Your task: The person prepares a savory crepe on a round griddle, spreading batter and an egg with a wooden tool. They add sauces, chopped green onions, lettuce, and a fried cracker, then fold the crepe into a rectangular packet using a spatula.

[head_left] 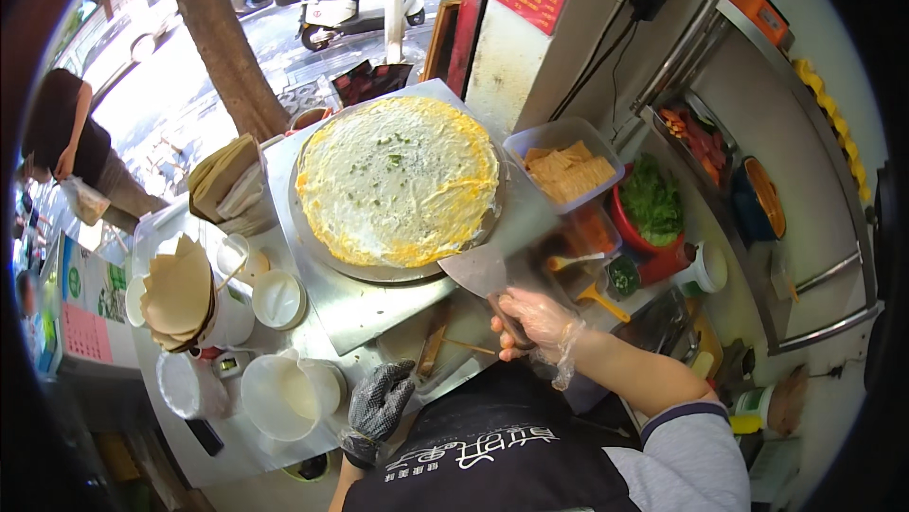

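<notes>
A round crepe (398,176) with spread egg and scattered chopped green onion covers most of the griddle (393,275). My right hand (540,323), in a clear plastic glove, grips the dark handle of a wide metal spatula (478,273). The spatula's blade lies by the lower right rim of the griddle; whether it touches the crepe I cannot tell. My left hand (379,403) wears a grey-black knit glove. Its fingers are curled together at the counter's front edge, with nothing visible in them, beside a white jug of pale batter (289,397).
Right of the griddle stand a tub of fried crackers (571,174), a red bowl of lettuce (651,200) and a yellow-orange spoon (601,302). Paper bags (177,294) and white tubs (278,299) crowd the left. A person (80,148) stands beyond the counter.
</notes>
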`<state>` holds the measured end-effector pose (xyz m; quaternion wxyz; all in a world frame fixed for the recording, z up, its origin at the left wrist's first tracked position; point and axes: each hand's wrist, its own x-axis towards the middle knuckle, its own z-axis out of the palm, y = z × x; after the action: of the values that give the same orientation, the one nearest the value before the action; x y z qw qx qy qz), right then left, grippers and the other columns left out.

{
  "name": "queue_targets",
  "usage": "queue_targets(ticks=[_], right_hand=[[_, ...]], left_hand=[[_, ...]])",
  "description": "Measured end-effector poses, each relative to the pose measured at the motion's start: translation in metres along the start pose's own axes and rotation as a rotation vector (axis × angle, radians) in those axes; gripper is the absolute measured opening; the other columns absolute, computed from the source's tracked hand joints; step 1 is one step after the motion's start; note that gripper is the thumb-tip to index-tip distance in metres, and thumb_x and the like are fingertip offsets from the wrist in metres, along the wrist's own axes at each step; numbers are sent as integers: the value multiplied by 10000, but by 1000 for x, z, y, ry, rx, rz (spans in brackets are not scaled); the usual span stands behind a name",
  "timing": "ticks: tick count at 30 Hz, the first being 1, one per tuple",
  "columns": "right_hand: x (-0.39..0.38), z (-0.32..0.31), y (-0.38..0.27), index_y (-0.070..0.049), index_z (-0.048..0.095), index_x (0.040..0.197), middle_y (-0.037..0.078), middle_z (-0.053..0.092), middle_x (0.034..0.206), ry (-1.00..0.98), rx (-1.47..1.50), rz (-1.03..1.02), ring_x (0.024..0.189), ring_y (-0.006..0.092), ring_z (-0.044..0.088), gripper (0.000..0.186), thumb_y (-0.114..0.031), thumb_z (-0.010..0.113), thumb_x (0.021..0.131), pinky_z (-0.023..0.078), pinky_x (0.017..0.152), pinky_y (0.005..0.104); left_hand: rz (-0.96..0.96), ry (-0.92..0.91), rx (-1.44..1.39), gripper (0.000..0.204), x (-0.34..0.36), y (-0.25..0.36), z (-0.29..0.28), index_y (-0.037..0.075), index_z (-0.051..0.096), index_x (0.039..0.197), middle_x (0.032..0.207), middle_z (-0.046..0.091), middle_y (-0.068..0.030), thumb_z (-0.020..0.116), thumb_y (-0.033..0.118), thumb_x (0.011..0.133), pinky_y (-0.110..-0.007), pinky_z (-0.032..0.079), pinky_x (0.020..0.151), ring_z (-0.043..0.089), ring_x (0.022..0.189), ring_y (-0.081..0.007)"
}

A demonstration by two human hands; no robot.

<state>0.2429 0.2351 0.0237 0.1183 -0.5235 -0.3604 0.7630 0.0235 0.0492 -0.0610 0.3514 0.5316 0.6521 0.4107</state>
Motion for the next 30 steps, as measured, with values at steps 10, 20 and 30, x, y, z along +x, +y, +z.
queue_targets(ticks=[10,20,30], right_hand=[[64,-83,-66,-80,522,1064,59,602,821,212,-164,-52,532,140,562,205,-272,547,997,524,436,311],[132,-130,-156,-62,702,1032,67,698,762,399,-577,-114,494,109,586,274,-300,670,899,452,421,291],[181,-145,-252,-72,765,978,63,736,889,487,-970,-173,743,159,667,321,-339,789,803,525,655,323]], left_hand=[[-41,170,-259,276,34,-4,-7,-32,646,1156,1063,697,-148,629,86,907,-329,504,882,663,966,-234],[75,881,-251,337,96,-27,13,-55,563,1254,1227,614,-150,574,43,931,-357,413,1032,563,1152,-244],[92,1119,123,474,147,-62,12,-29,454,1375,1379,473,-172,572,43,922,-382,315,1110,438,1289,-288]])
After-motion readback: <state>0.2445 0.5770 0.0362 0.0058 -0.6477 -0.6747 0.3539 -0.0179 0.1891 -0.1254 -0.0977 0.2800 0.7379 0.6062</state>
